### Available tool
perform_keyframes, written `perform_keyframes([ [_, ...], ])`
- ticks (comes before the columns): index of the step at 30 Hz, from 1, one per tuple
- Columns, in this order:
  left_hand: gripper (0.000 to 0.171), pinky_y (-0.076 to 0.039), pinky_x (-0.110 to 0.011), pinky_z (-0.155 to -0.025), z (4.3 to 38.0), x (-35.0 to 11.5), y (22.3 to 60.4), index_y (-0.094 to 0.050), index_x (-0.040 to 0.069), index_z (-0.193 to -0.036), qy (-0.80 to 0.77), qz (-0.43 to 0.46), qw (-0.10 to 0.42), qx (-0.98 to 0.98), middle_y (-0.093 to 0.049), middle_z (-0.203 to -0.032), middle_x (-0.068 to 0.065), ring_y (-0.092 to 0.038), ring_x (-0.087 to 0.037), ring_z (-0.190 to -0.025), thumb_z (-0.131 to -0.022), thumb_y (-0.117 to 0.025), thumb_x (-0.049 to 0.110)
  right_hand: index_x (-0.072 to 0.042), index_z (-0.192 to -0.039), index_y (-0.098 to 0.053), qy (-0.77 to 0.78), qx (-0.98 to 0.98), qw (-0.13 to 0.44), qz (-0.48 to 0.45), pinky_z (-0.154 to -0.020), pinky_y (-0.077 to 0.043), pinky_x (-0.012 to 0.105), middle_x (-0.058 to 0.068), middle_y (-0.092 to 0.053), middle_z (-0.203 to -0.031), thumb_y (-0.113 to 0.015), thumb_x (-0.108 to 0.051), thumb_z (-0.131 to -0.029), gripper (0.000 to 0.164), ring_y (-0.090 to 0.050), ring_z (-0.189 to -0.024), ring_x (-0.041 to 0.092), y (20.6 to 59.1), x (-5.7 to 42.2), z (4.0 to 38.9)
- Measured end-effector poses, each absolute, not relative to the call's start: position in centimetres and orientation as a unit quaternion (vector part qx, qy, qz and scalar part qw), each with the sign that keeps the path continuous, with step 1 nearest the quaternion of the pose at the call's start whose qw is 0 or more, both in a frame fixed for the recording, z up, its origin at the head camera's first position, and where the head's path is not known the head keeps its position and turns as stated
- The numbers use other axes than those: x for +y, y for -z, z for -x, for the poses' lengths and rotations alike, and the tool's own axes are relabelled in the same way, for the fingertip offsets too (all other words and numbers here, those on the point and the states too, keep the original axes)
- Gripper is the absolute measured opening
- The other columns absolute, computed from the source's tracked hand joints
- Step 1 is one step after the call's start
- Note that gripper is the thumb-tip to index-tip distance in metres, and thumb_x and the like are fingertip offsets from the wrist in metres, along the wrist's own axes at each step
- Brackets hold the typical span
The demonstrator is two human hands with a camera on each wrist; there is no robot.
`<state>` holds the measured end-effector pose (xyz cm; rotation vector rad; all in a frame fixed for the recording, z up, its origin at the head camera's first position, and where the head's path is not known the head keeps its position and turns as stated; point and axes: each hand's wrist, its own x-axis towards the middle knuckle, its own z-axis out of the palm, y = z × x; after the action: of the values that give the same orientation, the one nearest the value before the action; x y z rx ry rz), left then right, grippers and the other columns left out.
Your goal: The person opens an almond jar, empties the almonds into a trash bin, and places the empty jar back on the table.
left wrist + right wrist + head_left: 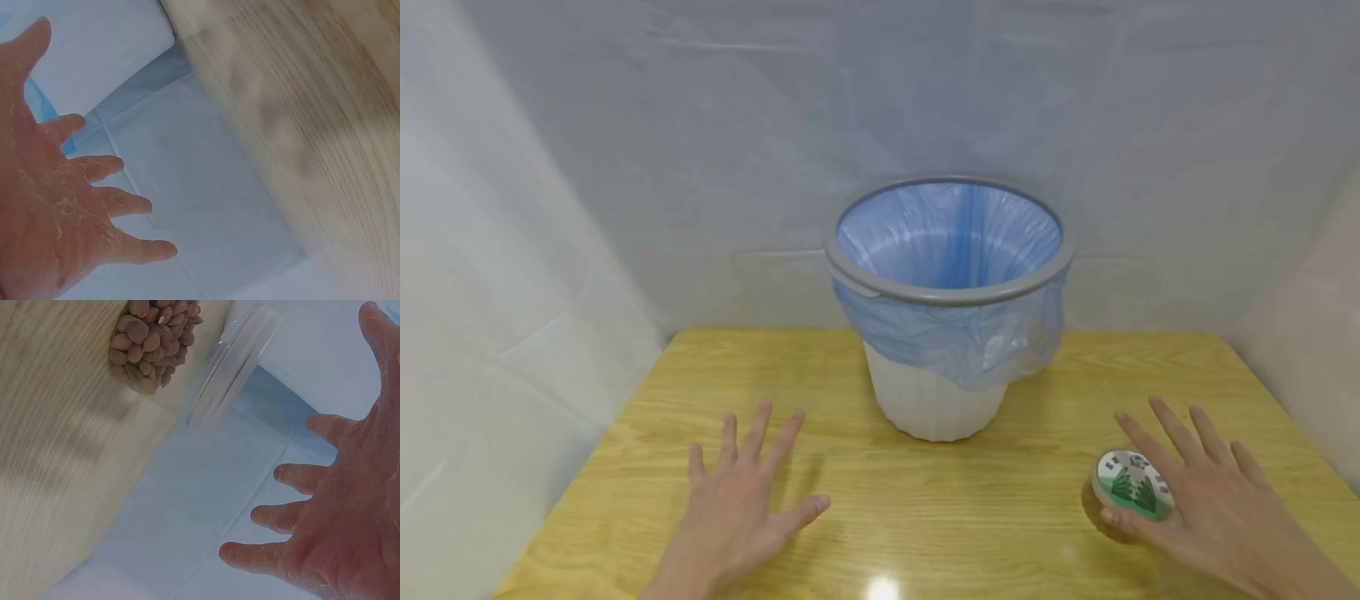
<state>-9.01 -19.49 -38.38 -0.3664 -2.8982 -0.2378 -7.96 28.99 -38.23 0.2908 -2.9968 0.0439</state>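
My left hand hovers over the left part of the table with its fingers spread and nothing in it. On the right, my right hand is spread too, beside a jar whose lid carries a green and white label. In the head view its thumb overlaps the lid's near edge, but the right wrist view shows a gap between the fingers and the jar. Brown nuts or kernels fill the lower part of this clear jar, which stands upright under a pale lid.
A white bin with a grey rim ring stands at the back middle of the wooden table. Its blue liner bag folds over the outside. Pale sheeting hangs behind and at both sides.
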Motion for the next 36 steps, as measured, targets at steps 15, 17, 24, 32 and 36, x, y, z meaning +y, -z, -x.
perform_keyframes([
  [15,0.083,-0.037,-0.080,-0.102,9.3,-18.0,39.2,-0.041,0.028,-0.157,0.105,0.183,0.138,-0.968,-0.041,-0.162,-0.012,-0.045,-0.045,-0.144,-0.088,-0.064,0.067,-0.026,-0.163,-0.026,-0.088,-0.979,0.100,-0.154,-0.079,-0.047,0.078,0.026,-0.037,-0.158,-0.080,-0.061,-0.077,0.108,-0.047,-0.129,0.058,40.3,31.0,7.8],
  [17,0.083,-0.038,-0.079,-0.102,9.2,-17.8,39.3,-0.040,0.028,-0.158,0.113,0.192,0.136,-0.965,-0.042,-0.162,-0.012,-0.046,-0.045,-0.143,-0.088,-0.065,0.066,-0.026,-0.162,-0.028,-0.097,-0.976,0.109,-0.160,-0.078,-0.050,0.074,0.026,-0.041,-0.155,-0.083,-0.058,-0.075,0.108,-0.051,-0.126,0.055,40.6,31.4,7.7],
  [24,0.081,-0.037,-0.077,-0.105,8.9,-17.2,39.7,-0.040,0.030,-0.157,0.127,0.204,0.112,-0.964,-0.040,-0.163,-0.010,-0.047,-0.043,-0.143,-0.090,-0.062,0.068,-0.026,-0.162,-0.026,-0.123,-0.981,0.065,-0.137,-0.074,-0.053,0.070,0.025,-0.043,-0.153,-0.082,-0.058,-0.078,0.105,-0.055,-0.121,0.055,41.7,32.6,7.3],
  [32,0.080,-0.039,-0.072,-0.107,8.6,-16.7,40.0,-0.038,0.032,-0.158,0.138,0.226,0.105,-0.959,-0.041,-0.163,-0.009,-0.046,-0.040,-0.145,-0.091,-0.060,0.068,-0.013,-0.162,-0.024,-0.182,-0.978,-0.029,-0.096,-0.083,-0.047,0.077,0.029,-0.039,-0.154,-0.080,-0.061,-0.078,0.112,-0.047,-0.126,0.064,42.7,33.4,7.7],
  [36,0.079,-0.040,-0.072,-0.106,8.6,-16.5,40.1,-0.039,0.031,-0.158,0.132,0.237,0.116,-0.956,-0.043,-0.161,-0.010,-0.047,-0.039,-0.144,-0.091,-0.060,0.068,-0.014,-0.165,-0.017,-0.207,-0.973,-0.052,-0.090,-0.081,-0.048,0.076,0.032,-0.039,-0.154,-0.081,-0.056,-0.079,0.115,-0.046,-0.126,0.067,43.0,33.6,7.8],
])
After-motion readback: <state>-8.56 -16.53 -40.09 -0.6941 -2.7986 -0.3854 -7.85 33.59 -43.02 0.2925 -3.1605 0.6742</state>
